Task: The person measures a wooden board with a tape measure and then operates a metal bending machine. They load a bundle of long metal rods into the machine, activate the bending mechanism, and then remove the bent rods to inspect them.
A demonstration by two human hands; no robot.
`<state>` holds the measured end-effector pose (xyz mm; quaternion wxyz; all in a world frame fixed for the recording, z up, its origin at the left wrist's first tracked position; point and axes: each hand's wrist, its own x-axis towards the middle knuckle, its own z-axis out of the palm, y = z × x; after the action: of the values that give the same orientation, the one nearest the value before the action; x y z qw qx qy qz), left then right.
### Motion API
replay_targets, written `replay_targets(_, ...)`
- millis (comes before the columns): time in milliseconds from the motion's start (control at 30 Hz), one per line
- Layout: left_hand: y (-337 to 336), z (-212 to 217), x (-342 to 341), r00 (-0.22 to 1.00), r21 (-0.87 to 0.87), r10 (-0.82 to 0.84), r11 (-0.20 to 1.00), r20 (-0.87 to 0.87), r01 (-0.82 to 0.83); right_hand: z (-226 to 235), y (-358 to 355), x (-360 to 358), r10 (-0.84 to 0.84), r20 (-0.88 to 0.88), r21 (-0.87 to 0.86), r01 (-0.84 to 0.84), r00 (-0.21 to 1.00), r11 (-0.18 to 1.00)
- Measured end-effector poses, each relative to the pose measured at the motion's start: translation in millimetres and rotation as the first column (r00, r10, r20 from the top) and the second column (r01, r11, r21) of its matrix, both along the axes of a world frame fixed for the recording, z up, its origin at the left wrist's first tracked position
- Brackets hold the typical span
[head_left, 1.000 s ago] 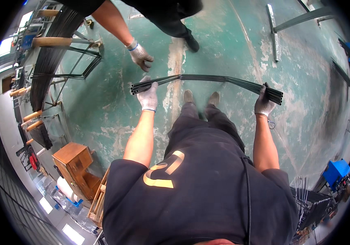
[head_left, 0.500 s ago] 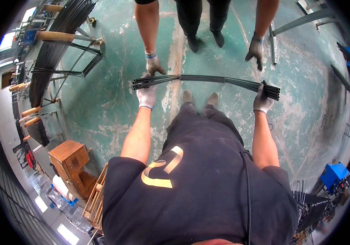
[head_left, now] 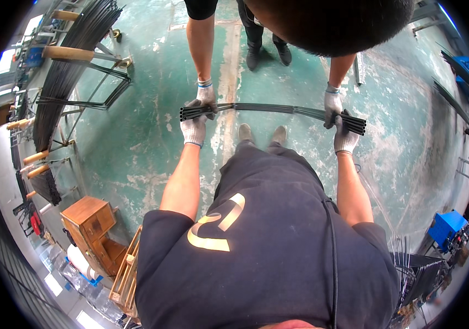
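Observation:
A bundle of thin black metal tubes (head_left: 264, 107), bent near both ends, is held level in front of me above the floor. My left hand (head_left: 193, 129), in a white knit glove with grey palm, is closed around its left end. Near the right end, my gloved right hand (head_left: 347, 138) grips the same bundle. Facing me, a co-worker's gloved hand (head_left: 206, 95) is on the tubes beside my left hand. The co-worker's other gloved hand (head_left: 332, 107) takes hold just inside my right hand. Fingers partly hide behind the tubes.
At the left, a rack with wooden rollers (head_left: 69, 53) carries many long black rods (head_left: 62, 90). A wooden cabinet (head_left: 88, 215) and a pallet (head_left: 127, 274) stand lower left. A blue box (head_left: 447, 229) is at the right. The co-worker's head (head_left: 330, 22) leans in at the top.
The co-worker's two hands have come onto the bundle, the one at the right closing in from a gap. The co-worker's head has leaned into view. My hands keep their grip.

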<state>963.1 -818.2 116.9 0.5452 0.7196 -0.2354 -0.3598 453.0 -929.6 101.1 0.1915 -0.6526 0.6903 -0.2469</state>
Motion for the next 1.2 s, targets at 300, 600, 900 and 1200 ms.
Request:
replay_targets(300,-0.8,-10.2,5.0,0.995,0.093,-0.074,0.993,0.061,0.068,22.8,-4.0,-2.1,-0.061,0.058,0.05,0.058,0.996,0.997)
replay_targets(600,-18.1,-16.2,-5.8,0.97,0.097,-0.243,0.966,0.017,0.241,4.7,-13.8,-49.3,-0.235,0.429,0.153,0.186,0.872,0.971)
replay_targets(900,-10.1,-26.8,-5.1,0.846,0.203,-0.365,0.93,0.39,0.308,13.8,-28.1,-54.9,-0.098,0.503,0.074,0.07,0.859,0.995)
replay_targets(1200,-7.7,-20.5,-13.5,0.982,0.039,-0.148,0.989,0.116,0.144,24.0,-32.0,-44.5,-0.158,0.685,0.158,0.066,0.712,0.985)
